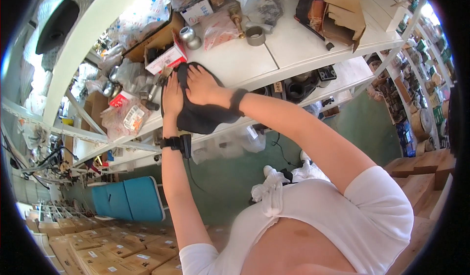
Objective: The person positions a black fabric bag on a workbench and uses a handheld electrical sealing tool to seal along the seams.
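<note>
Cloth (205, 119), black and loosely bunched, lies at the front of the white shelf (240, 62), its lower part drooping past the edge. It looks light, soft and limp, unlikely to break or to hold a shape by itself; the weave should give fair grip, though the overhang could drag the rest off. A broad hold on the upper folds, or a pinch at the hanging hem, would probably suit it best.

The person's left hand (173, 97) rests palm down on the cloth's left side, fingers straight and close together. The right hand (201, 86) lies just beside it, opened out flat with the fingers slightly apart — whether any fold is caught beneath either palm cannot be told. The left forearm stands nearly upright in view, while the right slants in from the lower right. Just beyond the fingertips sits a red-and-white carton (172, 59).
</note>
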A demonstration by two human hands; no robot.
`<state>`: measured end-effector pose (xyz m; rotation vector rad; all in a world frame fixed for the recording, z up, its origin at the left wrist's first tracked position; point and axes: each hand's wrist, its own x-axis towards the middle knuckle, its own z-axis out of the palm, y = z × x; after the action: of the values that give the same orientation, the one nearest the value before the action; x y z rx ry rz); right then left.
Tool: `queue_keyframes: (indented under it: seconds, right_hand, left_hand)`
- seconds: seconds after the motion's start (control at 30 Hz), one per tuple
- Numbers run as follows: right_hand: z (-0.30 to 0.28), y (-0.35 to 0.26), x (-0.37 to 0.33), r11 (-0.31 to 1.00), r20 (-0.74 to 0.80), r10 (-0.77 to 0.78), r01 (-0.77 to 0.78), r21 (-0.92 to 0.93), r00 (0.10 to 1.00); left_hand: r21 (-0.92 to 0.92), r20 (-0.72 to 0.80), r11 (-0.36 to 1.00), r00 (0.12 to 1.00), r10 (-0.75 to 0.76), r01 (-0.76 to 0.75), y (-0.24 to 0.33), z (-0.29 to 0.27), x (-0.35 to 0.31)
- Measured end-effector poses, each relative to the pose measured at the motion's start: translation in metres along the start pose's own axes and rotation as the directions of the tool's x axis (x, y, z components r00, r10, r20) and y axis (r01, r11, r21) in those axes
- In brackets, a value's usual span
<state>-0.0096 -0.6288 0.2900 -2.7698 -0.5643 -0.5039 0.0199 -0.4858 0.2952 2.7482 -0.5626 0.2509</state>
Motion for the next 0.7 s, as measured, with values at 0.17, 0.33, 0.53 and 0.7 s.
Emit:
queue_keyframes:
  seconds: [0.17, 0.33, 0.53, 0.7]
  right_hand:
    - [0.000, 0.002, -0.006, 0.998, -0.001, -0.057, 0.057, 0.005, 0.998]
    - [-0.013, 0.008, -0.031, 0.985, -0.041, -0.115, 0.119, 0.123, 0.993]
    - [-0.034, 0.040, -0.066, 0.976, -0.101, -0.123, 0.139, 0.167, 0.987]
    - [-0.050, 0.072, -0.089, 0.977, -0.204, -0.118, 0.151, 0.153, 0.972]
  left_hand:
    - [0.095, -0.004, 0.992, 0.996, -0.088, 0.088, 0.013, -0.005, -0.009]
    - [0.183, -0.033, 0.971, 0.988, -0.148, 0.151, 0.032, 0.000, -0.025]
    - [0.175, -0.075, 0.982, 0.995, -0.061, 0.074, 0.078, 0.016, -0.025]
    - [0.162, -0.061, 0.986, 0.998, -0.026, 0.036, 0.118, 0.027, -0.018]
